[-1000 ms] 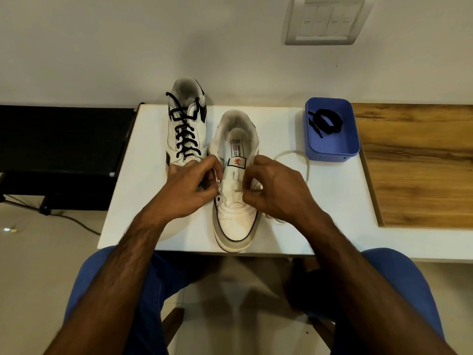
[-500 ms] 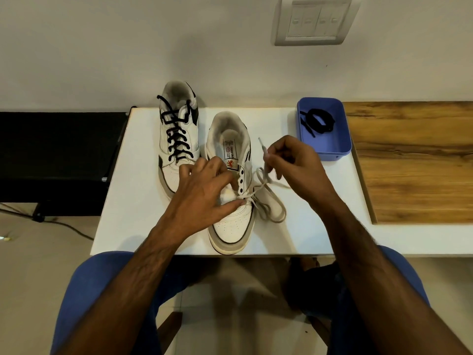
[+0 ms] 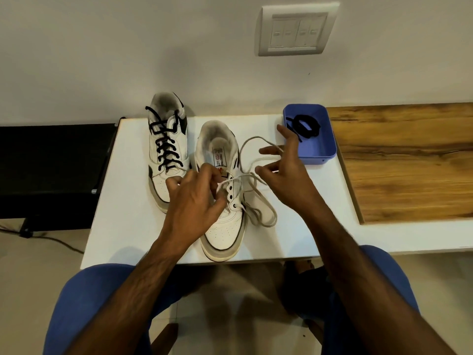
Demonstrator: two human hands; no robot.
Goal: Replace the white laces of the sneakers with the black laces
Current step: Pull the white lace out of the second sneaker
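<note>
Head view looks down on a white rectangular surface [image 3: 122, 226] carrying two white leather sneakers with black trim, toes toward the person. Farther left, the sneaker threaded with black laces [image 3: 167, 155] stands untouched. Beside it, the second white sneaker [image 3: 222, 226] has most eyelets bare, with a white cotton lace [image 3: 261, 213] passing through its lowest eyelets and spilling in loose loops onto the surface on its right side. Over this sneaker's tongue, the left hand [image 3: 194, 201] has its fingers [image 3: 204, 172] curled, pinching a strand of the white lace near the upper eyelets. To the right of the shoe, the right hand [image 3: 289, 175] is raised, thumb and forefinger pinching the same lace while the other fingers spread out; a loop arcs up past them. Just behind that hand, a blue plastic rectangular tray [image 3: 327, 147] holds a coiled black lace [image 3: 305, 125]. A wooden board [image 3: 409, 162] lies to the tray's right.
</note>
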